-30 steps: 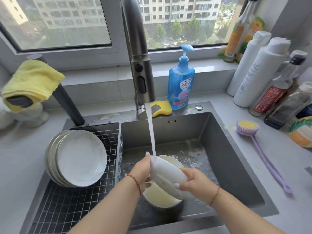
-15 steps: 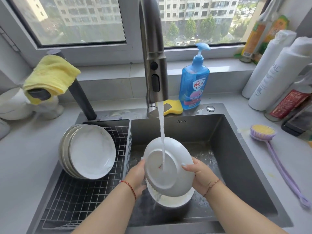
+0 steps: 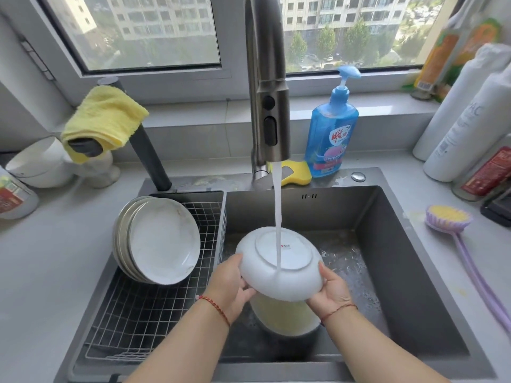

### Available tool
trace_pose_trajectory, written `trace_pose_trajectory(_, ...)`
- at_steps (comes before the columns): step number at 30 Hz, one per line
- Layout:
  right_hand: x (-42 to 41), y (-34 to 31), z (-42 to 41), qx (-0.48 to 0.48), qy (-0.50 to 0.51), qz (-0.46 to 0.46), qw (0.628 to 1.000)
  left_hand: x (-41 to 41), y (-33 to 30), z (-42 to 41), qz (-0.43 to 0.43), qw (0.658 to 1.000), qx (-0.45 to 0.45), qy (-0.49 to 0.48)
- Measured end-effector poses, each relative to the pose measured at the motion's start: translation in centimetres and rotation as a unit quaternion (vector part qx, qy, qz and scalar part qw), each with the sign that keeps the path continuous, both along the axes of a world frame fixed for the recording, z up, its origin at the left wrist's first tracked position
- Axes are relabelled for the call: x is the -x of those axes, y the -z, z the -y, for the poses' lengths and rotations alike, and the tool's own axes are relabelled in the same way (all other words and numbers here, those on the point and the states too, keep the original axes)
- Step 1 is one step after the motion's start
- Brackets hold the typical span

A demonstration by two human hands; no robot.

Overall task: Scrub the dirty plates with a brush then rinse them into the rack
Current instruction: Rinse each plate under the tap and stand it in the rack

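Note:
A white plate (image 3: 293, 275) is held bottom-up under the running tap (image 3: 269, 120), and the water stream (image 3: 277, 211) falls on its base. My left hand (image 3: 229, 283) grips its left rim and my right hand (image 3: 330, 290) grips its right rim. Below it a yellowish dirty plate (image 3: 284, 317) lies in the sink (image 3: 409, 272). Several washed plates (image 3: 159, 240) lean upright in the wire rack (image 3: 154, 308) at the left. The purple brush (image 3: 453, 225) with yellow bristles lies on the counter to the right.
A blue soap bottle (image 3: 331, 128) and a yellow sponge (image 3: 297, 172) stand behind the sink. A yellow cloth (image 3: 102, 117) hangs on a dark handle at the left. White bowls (image 3: 38, 161) sit at far left, and bottles (image 3: 470, 114) crowd the right.
The plate has been turned from edge-on to bottom-up under the stream and lifted a little. My view has moved closer to the sink.

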State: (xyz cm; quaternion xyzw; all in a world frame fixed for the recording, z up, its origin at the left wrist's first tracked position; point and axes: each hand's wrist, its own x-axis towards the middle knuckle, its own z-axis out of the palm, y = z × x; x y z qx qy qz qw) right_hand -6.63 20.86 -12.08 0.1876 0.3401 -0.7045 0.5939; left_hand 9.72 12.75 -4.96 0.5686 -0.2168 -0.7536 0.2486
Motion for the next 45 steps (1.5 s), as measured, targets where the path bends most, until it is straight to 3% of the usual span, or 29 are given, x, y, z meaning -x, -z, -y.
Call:
trace_pose_trajectory(3,-0.5,0.5,-0.1,0.011,0.017,0.035,0.999,0.0,-1.0,0.2,-0.034,0.999,0.001,-0.016)
trace_pose_trajectory(9,-1.3,-0.3,0.0,0.014,0.012,0.053,0.998,-0.7,-1.2,0.2,-0.015,1.0,-0.001,-0.026)
trace_pose_trajectory(14,-0.8,-1.6,0.0,-0.019,-0.048,-0.039,0.998,-1.1,-0.5,-0.7,0.074,0.996,-0.017,0.051)
trace_pose_trajectory(17,-0.3,-2.5,-0.3,-0.048,-0.097,-0.185,0.977,-0.8,-0.2,-1.0,0.126,0.987,-0.001,0.103)
trace_pose_trajectory(20,-1.4,-4.0,-0.6,-0.095,-0.192,-0.412,0.886,-0.2,-0.4,-0.8,0.1,0.986,0.02,0.131)
trace_pose_trajectory(25,-6.3,-4.3,-2.0,-0.092,-0.38,-0.684,0.616,0.8,-1.0,-1.2,0.006,0.991,-0.001,0.134)
trace_pose_trajectory(27,-7.4,-4.4,-2.3,-0.095,-0.396,-0.741,0.534,0.9,-0.4,-1.4,0.004,0.994,-0.002,0.11)
trace_pose_trajectory(29,-7.7,-4.7,-2.4,-0.069,-0.382,-0.774,0.501,0.8,-0.3,-1.5,0.013,0.995,0.024,0.092)
trace_pose_trajectory(31,-7.9,-5.4,-2.1,-0.013,-0.396,-0.772,0.497,0.3,-0.2,-1.6,0.039,0.994,0.053,0.087)
trace_pose_trajectory(34,-8.2,-5.8,-1.2,0.07,-0.435,-0.671,0.597,-0.4,-0.1,-1.7,0.028,0.996,0.034,0.076)
trace_pose_trajectory(35,-8.2,-5.9,-0.7,0.084,-0.442,-0.643,0.62,-0.5,-0.3,-2.0,0.025,0.996,0.044,0.068)
trace_pose_trajectory(36,-8.1,-6.1,0.0,0.099,-0.449,-0.642,0.613,-0.6,-0.7,-2.2,0.022,0.996,0.063,0.062)
trace_pose_trajectory(39,-6.8,-5.9,1.9,0.072,-0.452,-0.711,0.534,-0.7,-0.9,-2.8,-0.012,0.992,0.099,0.082)
trace_pose_trajectory(42,-4.4,-5.3,3.0,0.042,-0.461,-0.696,0.549,-1.0,-1.1,-3.5,-0.031,0.989,0.11,0.096)
trace_pose_trajectory(43,-3.8,-5.1,2.9,0.021,-0.48,-0.709,0.517,-1.0,-0.9,-3.5,-0.035,0.989,0.113,0.084)
trace_pose_trajectory(45,-2.7,-4.3,2.6,-0.036,-0.512,-0.751,0.415,-1.1,-1.1,-3.4,-0.034,0.99,0.124,0.056)
